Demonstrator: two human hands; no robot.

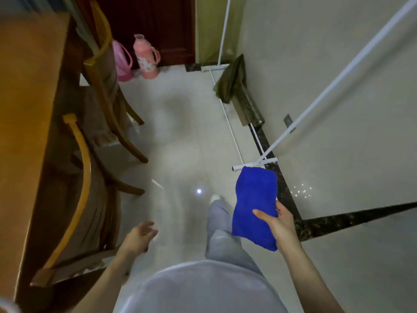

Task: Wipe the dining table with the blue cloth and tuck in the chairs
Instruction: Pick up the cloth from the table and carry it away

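Right hand [279, 224] well away from the dining table [27, 86], thumb on top and fingers curled underneath, gripping the blue cloth [255, 206] by its lower part, with the upper end of the cloth standing up past the thumb. Left hand [140, 236] nearer the table, blurred, fingers loosely spread and holding nothing, hanging over the pale floor [180, 143]. Two wooden chairs along the table's long edge: the near chair [79, 188] close beside the left hand, the far chair [101, 71] further along the same edge. Beyond the table's far end, two pink flasks [145, 55] on the floor by a dark red door [158, 26]. Opposite the table, past the cloth, a white rack [255, 164] against the wall.
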